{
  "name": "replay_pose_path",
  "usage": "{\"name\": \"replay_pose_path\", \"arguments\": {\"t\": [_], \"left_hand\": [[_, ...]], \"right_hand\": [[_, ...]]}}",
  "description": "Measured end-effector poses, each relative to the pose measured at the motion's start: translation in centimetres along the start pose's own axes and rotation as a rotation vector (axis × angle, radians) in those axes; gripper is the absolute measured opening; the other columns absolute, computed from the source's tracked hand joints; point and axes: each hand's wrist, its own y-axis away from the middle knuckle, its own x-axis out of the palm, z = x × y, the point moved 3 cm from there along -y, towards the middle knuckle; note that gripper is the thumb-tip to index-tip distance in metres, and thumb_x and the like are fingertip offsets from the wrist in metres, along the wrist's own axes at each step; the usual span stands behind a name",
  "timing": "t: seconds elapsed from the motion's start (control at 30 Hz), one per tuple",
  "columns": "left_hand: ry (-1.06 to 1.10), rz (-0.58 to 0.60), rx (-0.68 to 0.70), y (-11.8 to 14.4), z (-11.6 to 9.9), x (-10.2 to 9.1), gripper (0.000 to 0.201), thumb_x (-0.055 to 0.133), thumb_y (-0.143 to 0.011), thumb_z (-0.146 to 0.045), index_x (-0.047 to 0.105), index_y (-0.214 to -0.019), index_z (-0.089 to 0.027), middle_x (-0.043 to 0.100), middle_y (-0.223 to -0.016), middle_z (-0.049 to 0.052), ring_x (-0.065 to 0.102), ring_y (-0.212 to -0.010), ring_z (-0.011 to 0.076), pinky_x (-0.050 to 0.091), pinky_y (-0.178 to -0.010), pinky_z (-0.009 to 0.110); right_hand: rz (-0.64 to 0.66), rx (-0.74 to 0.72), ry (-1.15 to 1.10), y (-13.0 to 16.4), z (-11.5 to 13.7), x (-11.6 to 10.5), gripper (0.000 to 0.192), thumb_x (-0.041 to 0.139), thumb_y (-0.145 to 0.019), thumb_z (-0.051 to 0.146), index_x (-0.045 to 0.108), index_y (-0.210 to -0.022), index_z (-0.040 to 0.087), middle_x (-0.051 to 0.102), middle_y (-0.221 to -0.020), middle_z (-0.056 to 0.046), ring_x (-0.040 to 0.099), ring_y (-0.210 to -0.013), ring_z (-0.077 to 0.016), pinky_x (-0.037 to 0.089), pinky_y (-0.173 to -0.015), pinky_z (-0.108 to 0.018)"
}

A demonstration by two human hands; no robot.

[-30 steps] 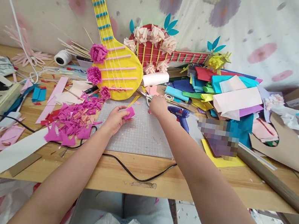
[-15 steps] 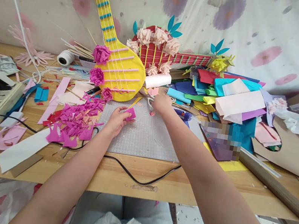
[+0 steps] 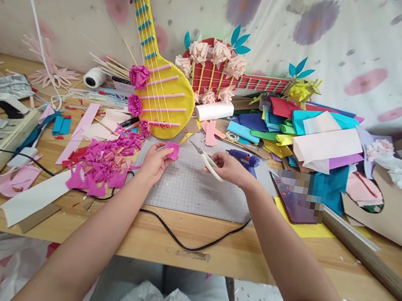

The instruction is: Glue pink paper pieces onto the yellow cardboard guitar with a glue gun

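Note:
Between the fingers of my left hand (image 3: 155, 163) is a small magenta piece of paper (image 3: 173, 151), pinched at its edge. My right hand (image 3: 229, 169) is closed around white-handled scissors (image 3: 211, 164), whose blades point up and to the left, apart from the paper. Both hands are over the grey cutting mat (image 3: 193, 198). To the left of my left hand lies a heap of magenta paper scraps (image 3: 107, 158). A blue glue gun (image 3: 245, 159) rests just behind my right hand.
A yellow paper lute (image 3: 171, 97) and a red paper instrument with pale flowers (image 3: 206, 74) lean at the back. Folded coloured papers (image 3: 323, 132) pile up at the right, beside a phone (image 3: 292, 202). A black cable (image 3: 185, 245) loops along the front, and a power strip (image 3: 0, 153) stands left.
My right hand has picked up the scissors from the back of the mat and drawn them nearer. The magenta piece in my left hand has turned more upright.

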Motion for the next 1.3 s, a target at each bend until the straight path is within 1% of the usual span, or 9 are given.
{"name": "replay_pose_path", "arguments": {"t": [0.1,0.27,0.33,0.4,0.57,0.73,0.93,1.17,1.3], "left_hand": [[-0.017,0.028,-0.032,-0.1,0.1,-0.1,0.021,0.055,-0.07,-0.001,0.046,-0.079,-0.017,0.061,-0.066,-0.003,0.059,-0.057,0.0086,0.052,-0.061,0.025],[-0.011,0.108,-0.104,-0.3,0.2,-0.3,0.015,0.054,-0.069,-0.001,0.049,-0.075,-0.015,0.06,-0.064,-0.003,0.058,-0.056,0.0078,0.054,-0.063,0.025],[-0.022,0.123,-0.123,-0.4,0.2,-0.4,0.014,0.055,-0.07,-0.002,0.051,-0.075,-0.014,0.06,-0.064,-0.003,0.057,-0.055,0.0074,0.054,-0.061,0.024],[-0.041,0.141,-0.138,-0.5,0.2,-0.4,0.012,0.055,-0.07,-0.002,0.052,-0.075,-0.013,0.06,-0.064,-0.003,0.056,-0.054,0.0069,0.053,-0.058,0.022],[-0.067,0.179,-0.186,-0.3,0.1,-0.3,0.012,0.054,-0.07,-0.001,0.057,-0.076,-0.011,0.06,-0.063,-0.001,0.057,-0.053,0.0068,0.051,-0.055,0.019],[-0.068,0.194,-0.261,0.0,0.0,-0.1,0.012,0.052,-0.071,0.001,0.058,-0.074,-0.01,0.061,-0.062,0.0,0.058,-0.053,0.0081,0.052,-0.055,0.02],[-0.105,0.193,-0.312,0.1,0.1,-0.1,0.013,0.051,-0.071,0.001,0.059,-0.074,-0.008,0.062,-0.062,0.002,0.06,-0.052,0.0104,0.053,-0.055,0.023],[-0.126,0.186,-0.32,-0.2,0.2,-0.3,0.013,0.051,-0.072,0.001,0.06,-0.074,-0.008,0.063,-0.063,0.003,0.06,-0.052,0.0109,0.055,-0.055,0.023],[-0.119,0.194,-0.31,-0.1,0.2,-0.2,0.013,0.052,-0.071,0.001,0.061,-0.074,-0.007,0.064,-0.065,0.004,0.062,-0.056,0.012,0.056,-0.06,0.026]], "right_hand": [[0.092,-0.071,0.074,0.8,0.1,0.0,0.047,0.059,-0.067,0.062,0.048,-0.081,0.019,0.048,-0.072,0.003,0.041,-0.064,-0.0102,0.03,-0.056,-0.023],[0.486,-0.113,0.163,1.6,0.8,-0.7,0.046,0.051,-0.074,0.064,0.049,-0.076,0.017,0.047,-0.066,0.002,0.042,-0.06,-0.0102,0.028,-0.053,-0.023],[0.571,-0.108,0.169,1.7,1.1,-0.9,0.046,0.051,-0.075,0.063,0.048,-0.074,0.017,0.047,-0.062,0.003,0.042,-0.057,-0.0096,0.028,-0.052,-0.023],[0.615,-0.099,0.16,1.6,1.4,-1.0,0.046,0.051,-0.076,0.063,0.046,-0.072,0.018,0.047,-0.059,0.004,0.043,-0.055,-0.0092,0.03,-0.051,-0.023],[0.664,-0.084,0.098,1.2,2.1,-0.8,0.046,0.052,-0.076,0.063,0.047,-0.071,0.017,0.046,-0.057,0.004,0.045,-0.052,-0.0084,0.034,-0.051,-0.023],[0.684,-0.063,0.021,0.8,1.9,-0.7,0.049,0.054,-0.073,0.065,0.048,-0.074,0.017,0.044,-0.061,0.005,0.044,-0.05,-0.0064,0.035,-0.05,-0.022],[0.69,-0.022,0.053,0.5,1.5,-0.7,0.047,0.055,-0.074,0.063,0.051,-0.078,0.016,0.046,-0.057,0.005,0.043,-0.05,-0.0065,0.034,-0.047,-0.021],[0.669,-0.013,0.021,0.0,1.0,-0.8,0.043,0.058,-0.073,0.059,0.054,-0.08,0.016,0.047,-0.056,0.005,0.044,-0.048,-0.0067,0.034,-0.045,-0.02],[0.66,-0.001,0.009,0.0,0.9,-0.8,0.041,0.059,-0.073,0.057,0.055,-0.078,0.017,0.046,-0.056,0.005,0.043,-0.047,-0.0062,0.034,-0.043,-0.02]]}}
